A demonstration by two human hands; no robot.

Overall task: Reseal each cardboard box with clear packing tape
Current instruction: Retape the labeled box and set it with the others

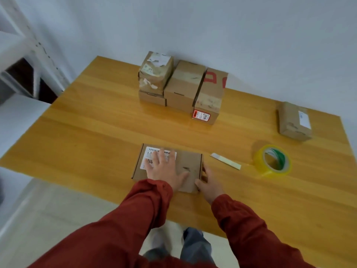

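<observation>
A flat cardboard box (pixel 191 163) is held down near the front edge of the bench (pixel 96 122).
Its long axis is laid left to right, roughly along the bench's near edge, with the white label (pixel 149 151) at the left end of the top face. The left hand (pixel 164 169) is pressed flat on the lid, fingers spread and straight. The right end is clasped by the right hand (pixel 208 183), fingers curled against the end wall, thumb at the near corner. A tape roll (pixel 272 161) is laid well apart to the right.
</observation>
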